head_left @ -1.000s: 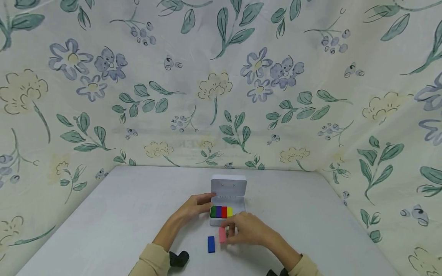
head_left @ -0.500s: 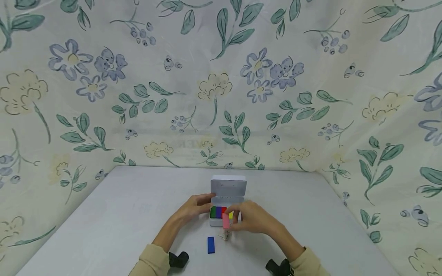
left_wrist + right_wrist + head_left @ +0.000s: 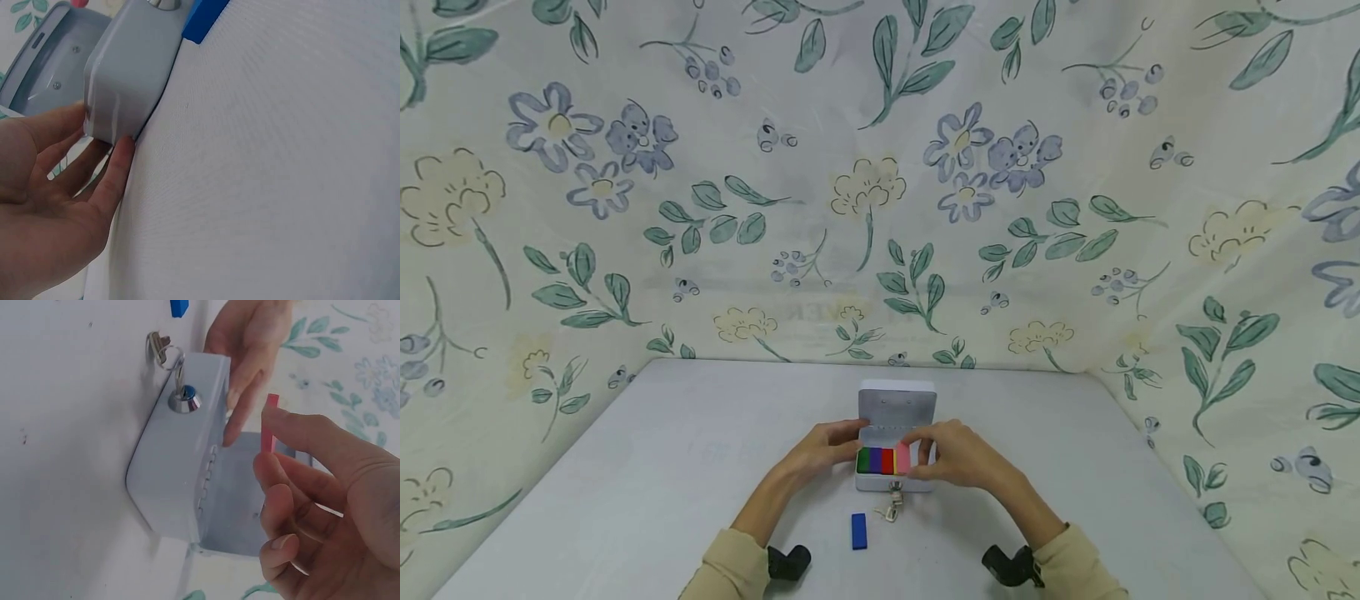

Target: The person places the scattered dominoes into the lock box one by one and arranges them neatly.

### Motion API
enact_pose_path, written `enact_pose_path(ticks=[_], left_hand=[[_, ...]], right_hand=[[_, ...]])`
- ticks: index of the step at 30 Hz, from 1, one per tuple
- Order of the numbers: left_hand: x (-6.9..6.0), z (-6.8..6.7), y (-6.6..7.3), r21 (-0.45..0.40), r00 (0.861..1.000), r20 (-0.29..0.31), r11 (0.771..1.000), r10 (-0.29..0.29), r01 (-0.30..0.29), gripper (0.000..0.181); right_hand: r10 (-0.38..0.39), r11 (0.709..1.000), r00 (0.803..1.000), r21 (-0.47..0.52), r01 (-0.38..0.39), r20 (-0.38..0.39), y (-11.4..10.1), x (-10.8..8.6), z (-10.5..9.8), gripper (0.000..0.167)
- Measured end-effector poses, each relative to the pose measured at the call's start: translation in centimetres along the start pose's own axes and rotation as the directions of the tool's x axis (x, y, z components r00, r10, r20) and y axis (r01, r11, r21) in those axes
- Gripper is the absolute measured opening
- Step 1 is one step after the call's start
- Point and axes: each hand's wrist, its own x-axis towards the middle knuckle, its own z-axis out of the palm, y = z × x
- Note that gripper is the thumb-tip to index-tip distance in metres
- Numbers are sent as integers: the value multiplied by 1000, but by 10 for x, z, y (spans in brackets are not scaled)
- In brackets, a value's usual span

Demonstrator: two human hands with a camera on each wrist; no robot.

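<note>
A small grey-white lock box [image 3: 872, 483] stands with its lid [image 3: 897, 408] raised. Inside, a green block [image 3: 862, 461], a purple block [image 3: 876, 461] and a red block [image 3: 887, 461] sit in a row, with a sliver of a yellow block [image 3: 895, 461] beside them. My right hand [image 3: 958, 454] pinches a thin pink block [image 3: 269, 425] between thumb and fingers, above the box's right part. At the box's left side, my left hand [image 3: 62, 206] touches the wall with extended fingertips. A blue block [image 3: 859, 532] lies on the table in front.
A key in the front lock [image 3: 185, 400] carries a ring [image 3: 169, 357] with another key hanging from it. The white table [image 3: 700, 467] is backed by a floral cloth [image 3: 880, 208]. Black wrist cameras [image 3: 788, 563] sit near both sleeves.
My right hand has lifted the pink block from the table in front of the box and carried it up and right, over the box. The left hand keeps its place.
</note>
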Motion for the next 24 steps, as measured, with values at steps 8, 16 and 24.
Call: enact_pose_path(ticks=[8,16,24], left_hand=[[-2,0,1,7,1000,-16,1000,-24,24,49],[-3,3,2,13,998,-42,998,-53,54,47],[-2,2,-1,19,998,-32,999,-50,50,47]], right_hand=[[26,1000,1000,3,-26,-13,15,4,3,36],[85,996,996,-22,-85,-24,21,5,7,35],[95,995,995,-14,-96,-23,25,9,10,33]])
